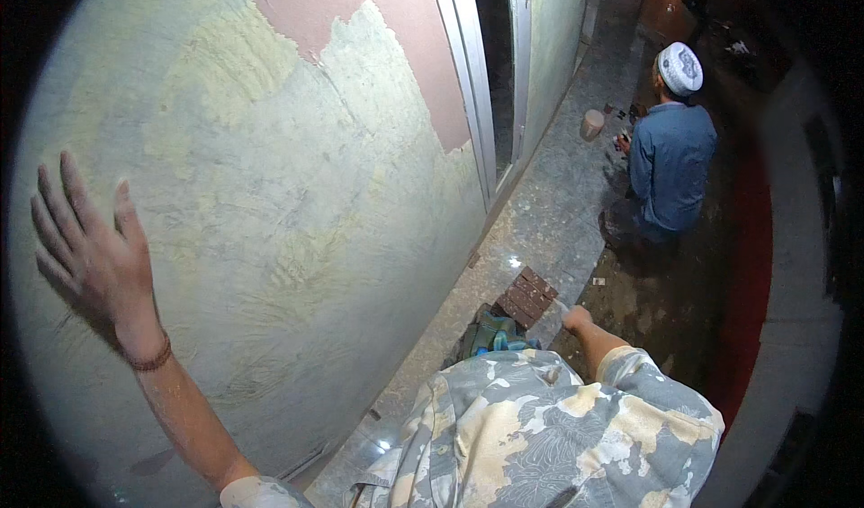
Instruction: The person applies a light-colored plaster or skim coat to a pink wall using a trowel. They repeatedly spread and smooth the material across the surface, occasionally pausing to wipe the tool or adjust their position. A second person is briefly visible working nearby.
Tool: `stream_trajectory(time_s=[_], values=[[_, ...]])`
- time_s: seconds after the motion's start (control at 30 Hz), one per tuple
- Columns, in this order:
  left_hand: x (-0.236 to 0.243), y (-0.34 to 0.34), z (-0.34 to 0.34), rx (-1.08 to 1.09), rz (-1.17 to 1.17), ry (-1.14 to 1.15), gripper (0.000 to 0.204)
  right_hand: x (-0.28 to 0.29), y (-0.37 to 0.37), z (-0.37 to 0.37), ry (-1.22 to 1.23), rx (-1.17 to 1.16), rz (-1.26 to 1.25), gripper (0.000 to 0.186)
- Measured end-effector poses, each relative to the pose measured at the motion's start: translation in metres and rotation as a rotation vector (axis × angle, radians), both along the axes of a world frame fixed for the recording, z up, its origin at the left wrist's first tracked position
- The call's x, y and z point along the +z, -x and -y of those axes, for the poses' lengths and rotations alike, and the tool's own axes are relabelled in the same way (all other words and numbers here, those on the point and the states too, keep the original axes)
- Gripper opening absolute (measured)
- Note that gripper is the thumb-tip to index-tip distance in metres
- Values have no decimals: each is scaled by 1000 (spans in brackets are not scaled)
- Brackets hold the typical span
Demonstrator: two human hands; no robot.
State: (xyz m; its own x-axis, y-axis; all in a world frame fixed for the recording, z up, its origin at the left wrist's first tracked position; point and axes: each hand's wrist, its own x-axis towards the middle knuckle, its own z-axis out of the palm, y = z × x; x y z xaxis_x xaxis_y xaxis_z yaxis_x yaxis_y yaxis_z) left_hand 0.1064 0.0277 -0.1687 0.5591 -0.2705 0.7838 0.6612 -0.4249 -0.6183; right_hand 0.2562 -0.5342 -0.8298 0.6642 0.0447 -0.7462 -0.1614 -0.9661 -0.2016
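My left hand [94, 260] is raised at the far left with its fingers spread. Its palm faces the patchy pale-green wall [270, 175]; whether it touches the surface I cannot tell. A beaded bracelet [151, 355] circles that wrist. My right hand [577, 318] is low, in front of my patterned shirt, with its fingers closed. A thin pale piece [563, 306] sticks out from the fist, too small to name. Just left of this hand lies a brown grooved slab [528, 296], and a dark green and blue bundle [495, 330] is beside it.
Pink paint [396, 85] covers the upper wall, next to a white door frame [468, 85]. A grey ledge [549, 184] runs along the wall's foot. Further along, a person in a blue shirt [675, 166] and white cap is near a pinkish container [591, 125]. A red strip [751, 265] runs on the right.
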Motion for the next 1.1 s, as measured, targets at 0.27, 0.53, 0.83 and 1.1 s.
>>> stream_trajectory(time_s=[0.27,0.53,0.83,1.1], values=[[-25,62,2,55,39,-71,66,-24,6,55,135,-106,-11,47],[-68,87,-17,109,96,22,67,2,-18,-97,-254,154,156,50],[-107,125,-29,208,176,88,65,8,-16,-97,-149,292,181,52],[-108,180,-20,388,235,71,64,11,28,3,32,195,85,50]])
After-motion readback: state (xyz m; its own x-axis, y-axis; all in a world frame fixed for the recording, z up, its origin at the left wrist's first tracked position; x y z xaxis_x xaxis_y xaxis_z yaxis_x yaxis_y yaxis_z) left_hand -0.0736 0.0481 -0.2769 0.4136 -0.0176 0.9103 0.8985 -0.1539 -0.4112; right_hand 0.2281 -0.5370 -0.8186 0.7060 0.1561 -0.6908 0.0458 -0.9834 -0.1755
